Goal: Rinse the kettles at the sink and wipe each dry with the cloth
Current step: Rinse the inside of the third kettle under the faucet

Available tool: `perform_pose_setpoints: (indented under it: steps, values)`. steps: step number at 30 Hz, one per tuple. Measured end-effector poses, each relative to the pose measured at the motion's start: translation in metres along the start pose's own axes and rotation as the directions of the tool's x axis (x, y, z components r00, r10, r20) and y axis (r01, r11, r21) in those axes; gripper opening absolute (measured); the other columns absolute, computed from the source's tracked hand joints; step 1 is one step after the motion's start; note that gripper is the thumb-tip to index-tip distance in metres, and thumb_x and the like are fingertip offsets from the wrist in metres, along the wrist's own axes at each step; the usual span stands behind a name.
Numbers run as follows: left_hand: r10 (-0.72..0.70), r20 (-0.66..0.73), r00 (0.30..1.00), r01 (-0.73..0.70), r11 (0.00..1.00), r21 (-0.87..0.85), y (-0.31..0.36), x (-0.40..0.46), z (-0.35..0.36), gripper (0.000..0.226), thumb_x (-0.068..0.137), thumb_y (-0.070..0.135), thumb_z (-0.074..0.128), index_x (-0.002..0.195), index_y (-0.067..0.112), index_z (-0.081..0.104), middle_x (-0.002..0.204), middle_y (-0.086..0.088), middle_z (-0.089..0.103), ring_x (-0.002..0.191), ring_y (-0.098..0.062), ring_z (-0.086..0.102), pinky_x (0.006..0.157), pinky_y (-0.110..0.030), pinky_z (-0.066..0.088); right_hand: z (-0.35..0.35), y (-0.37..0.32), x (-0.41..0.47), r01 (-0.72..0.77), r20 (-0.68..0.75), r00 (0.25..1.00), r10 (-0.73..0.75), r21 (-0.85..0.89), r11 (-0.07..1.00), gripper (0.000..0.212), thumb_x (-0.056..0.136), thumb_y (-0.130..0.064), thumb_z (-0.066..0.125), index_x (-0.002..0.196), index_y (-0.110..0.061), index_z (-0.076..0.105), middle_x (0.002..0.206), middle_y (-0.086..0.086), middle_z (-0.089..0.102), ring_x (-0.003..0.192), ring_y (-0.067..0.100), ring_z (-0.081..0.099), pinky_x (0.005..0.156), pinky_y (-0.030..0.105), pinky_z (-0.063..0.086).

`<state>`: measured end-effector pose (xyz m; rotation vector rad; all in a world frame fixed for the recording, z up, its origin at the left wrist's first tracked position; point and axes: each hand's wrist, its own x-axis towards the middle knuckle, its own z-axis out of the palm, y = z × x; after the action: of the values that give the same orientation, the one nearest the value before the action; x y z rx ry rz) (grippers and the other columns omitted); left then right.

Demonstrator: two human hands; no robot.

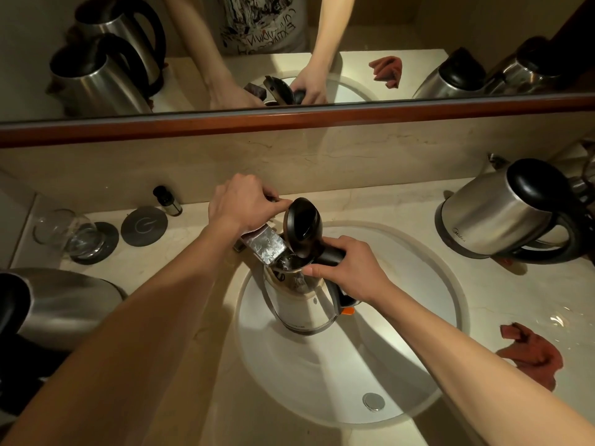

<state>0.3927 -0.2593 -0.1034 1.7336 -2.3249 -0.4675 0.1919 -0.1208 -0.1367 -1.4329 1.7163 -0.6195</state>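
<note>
A steel kettle [301, 309] with its black lid [302, 225] flipped up stands in the white sink [428, 284], its mouth right under the faucet spout [265, 247]. My right hand [346, 272] grips the kettle's black handle. My left hand [240, 204] is curled round the faucet lever behind the spout. A second steel kettle [502, 210] stands on the counter at the right. A third kettle [61, 302] sits at the left edge. The reddish-brown cloth [531, 352] lies crumpled on the counter right of the sink.
An upturned glass [69, 233] rests on a dark coaster at the left, beside another round coaster [145, 226] and a small dark bottle [167, 199]. A wood-framed mirror [289, 120] runs along the back wall. The sink drain [373, 401] is near the front.
</note>
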Motion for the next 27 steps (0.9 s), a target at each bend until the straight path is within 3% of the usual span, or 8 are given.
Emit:
perform_pose_setpoints:
  steps: [8,27]
  values:
    - [-0.016,0.008,1.000,0.016,1.000,-0.012,-0.0004,0.0007,0.0013,0.047,0.083,0.076,0.058,0.092,0.035,0.080,0.087,0.008,0.075,0.092,-0.021,0.065,0.073,-0.033,0.039,0.0014,0.0009,-0.0025,-0.011,-0.026,1.000,0.011,-0.003,1.000,0.053,0.072,-0.050,0.089,0.122,-0.042,0.072,0.090,-0.004,0.062,0.089,0.013,0.060,0.082,0.034,0.049]
    - [-0.016,0.021,1.000,0.016,1.000,-0.009,0.0018,-0.0012,-0.0022,0.050,0.083,0.077,0.057,0.090,0.033,0.080,0.088,0.006,0.076,0.093,-0.023,0.065,0.076,-0.034,0.042,0.0007,0.0018,0.0018,0.009,0.017,1.000,-0.008,-0.022,1.000,0.057,0.070,-0.056,0.088,0.124,-0.046,0.070,0.104,0.003,0.068,0.098,0.019,0.063,0.093,0.043,0.053]
